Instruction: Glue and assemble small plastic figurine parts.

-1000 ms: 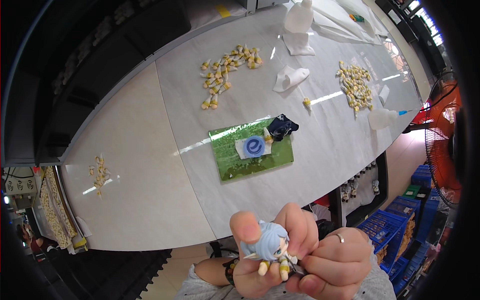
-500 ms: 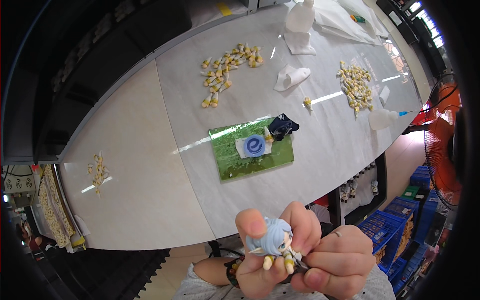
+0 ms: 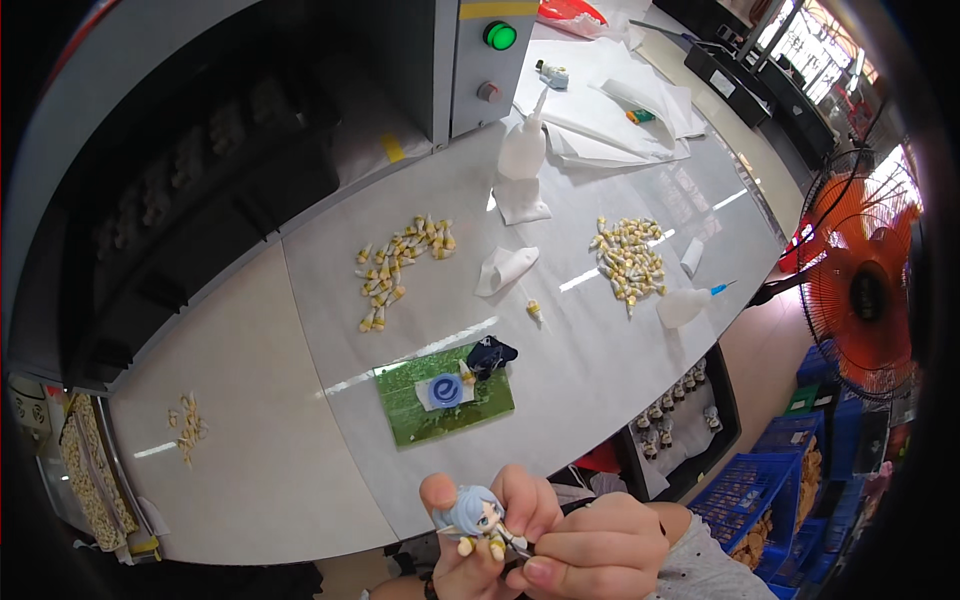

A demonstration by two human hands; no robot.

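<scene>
A small figurine (image 3: 480, 512) with pale blue hair, a pointed ear and gold-banded cream limbs lies sideways near the lower edge. My left hand (image 3: 455, 565) is closed around it, thumb at the back of the hair and fingers curled by its body. My right hand (image 3: 600, 545) is closed at the figurine's lower end, pinching it between thumb and fingers; a dark bit there is mostly hidden. Beyond the hands lies a green glassy plate (image 3: 465, 425) with a round blue dish (image 3: 445, 391), a dark crumpled cloth (image 3: 491, 357) and a small gold-banded piece.
Gold-banded white pieces lie in heaps at the middle (image 3: 385, 275), right (image 3: 628, 258) and far left. A squeeze bottle (image 3: 522, 150), folded tissue (image 3: 507, 270) and blue-needled bottle (image 3: 685, 307) stand or lie around. A black tray (image 3: 690, 470) holds figurines; an orange fan (image 3: 862, 290) stands right.
The view has tilted up, so the table items sit lower and further left, and a machine panel with a green light shows. Both hands keep hold of the figurine.
</scene>
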